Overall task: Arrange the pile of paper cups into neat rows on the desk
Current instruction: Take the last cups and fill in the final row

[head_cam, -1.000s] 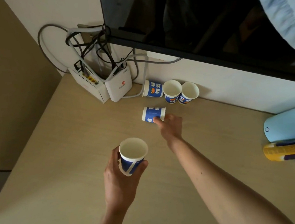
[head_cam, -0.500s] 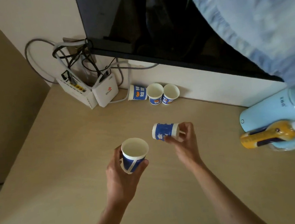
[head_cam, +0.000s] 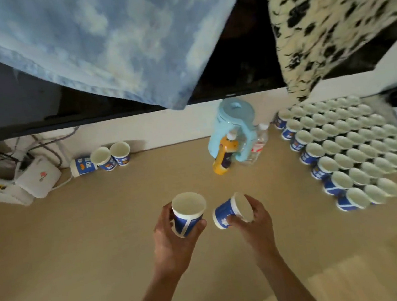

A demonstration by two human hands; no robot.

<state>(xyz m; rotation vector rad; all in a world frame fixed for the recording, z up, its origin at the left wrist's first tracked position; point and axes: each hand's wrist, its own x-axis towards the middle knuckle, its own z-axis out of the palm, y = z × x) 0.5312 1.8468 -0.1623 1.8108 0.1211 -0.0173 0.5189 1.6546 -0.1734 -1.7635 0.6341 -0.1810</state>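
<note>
A: Report state of hands.

B: Gripping an upright cup (head_cam: 187,214) in the left hand (head_cam: 170,238), fingers curled round the wall, mouth up, clear of the bench (head_cam: 78,240). Gripping a tipped cup (head_cam: 230,211) in the right hand (head_cam: 253,221), mouth turned toward the right, base toward the left hand. Held just beside each other; cannot tell whether touching.

A: Report progress.

B: Judged mostly done. Note the rows (head_cam: 342,147) standing well to the right of the right hand, mouths up, packed closely. Note the nearest row, apparently shorter than those behind, so probably unfinished. Note also three loose cups (head_cam: 104,159) well beyond the left hand and to its left, against the wall: one lying on its side, two roughly upright. Left to do, by this reading: set down both held cups, then fetch those three.

A: List obstructions and doubtful readings.

B: Cannot count the rows: far end blurred and cut off at the frame edge. Cannot see behind the kettle (head_cam: 235,125), orange bottle (head_cam: 224,157) and clear bottle (head_cam: 259,143), all beyond the right hand. Cannot see past the blue cloth (head_cam: 104,44) and patterned cloth (head_cam: 326,22) hanging overhead. Cannot rule out further cups near the white box (head_cam: 38,177), far left of the left hand, partly cut off.
</note>
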